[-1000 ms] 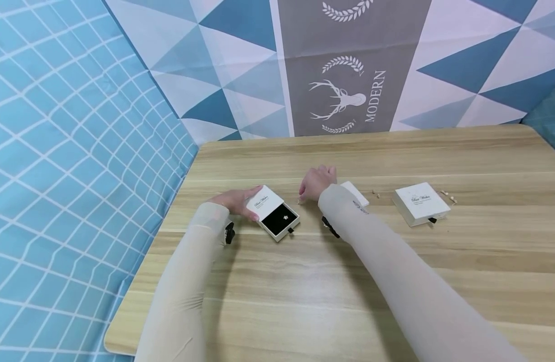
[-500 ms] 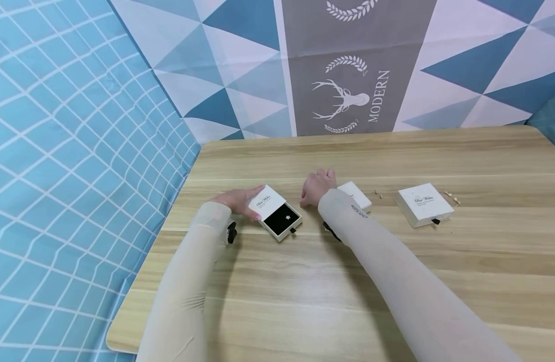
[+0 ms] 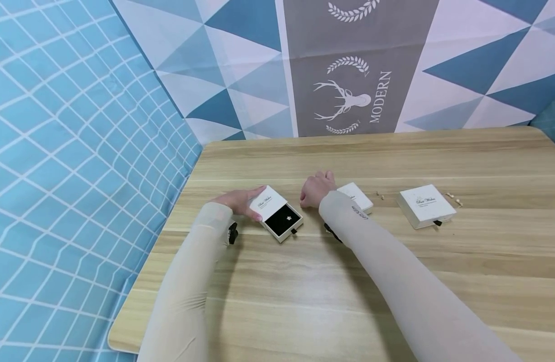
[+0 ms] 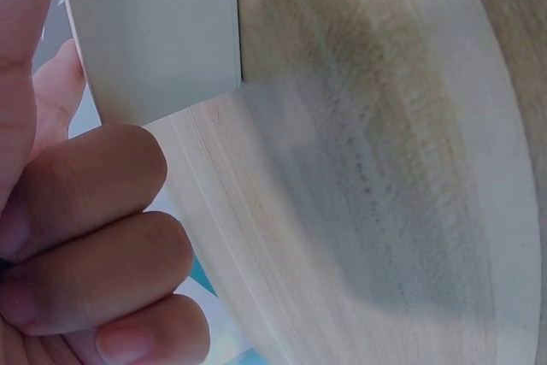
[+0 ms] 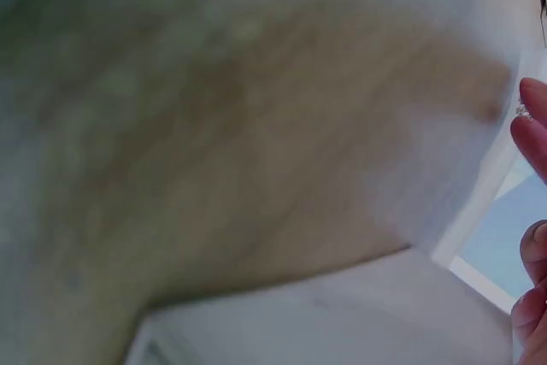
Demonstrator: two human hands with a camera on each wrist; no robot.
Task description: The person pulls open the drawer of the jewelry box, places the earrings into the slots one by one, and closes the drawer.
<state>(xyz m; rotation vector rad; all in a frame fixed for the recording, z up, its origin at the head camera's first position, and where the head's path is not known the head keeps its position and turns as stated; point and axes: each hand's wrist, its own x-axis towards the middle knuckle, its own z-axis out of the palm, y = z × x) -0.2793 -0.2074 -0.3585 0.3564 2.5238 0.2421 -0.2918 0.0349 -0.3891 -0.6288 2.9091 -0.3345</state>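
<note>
One trinket (image 3: 289, 218), flower-shaped perhaps, inside box (image 3: 269, 197).

On the table (image 3: 277, 296), the middle box (image 3: 355, 193) lies between left box (image 3: 269, 198) and right box (image 3: 425, 202).

Only a narrow gap of pale wood-grain table (image 3: 268, 296) separated my right hand (image 3: 317, 189) from the black-lined open drawer (image 3: 279, 221) of the white square box (image 3: 269, 199) that my left hand (image 3: 238, 201) gripped. A second white square box (image 3: 356, 194), partly behind my wrist, blocked the way rightward. Beyond it a wider lane ran to a third white, black-tabbed box (image 3: 425, 205), with tiny pale trinkets (image 3: 380, 195) lying in that lane. Toward me, between my beige sleeves (image 3: 182, 296), I had broad passage.
</note>
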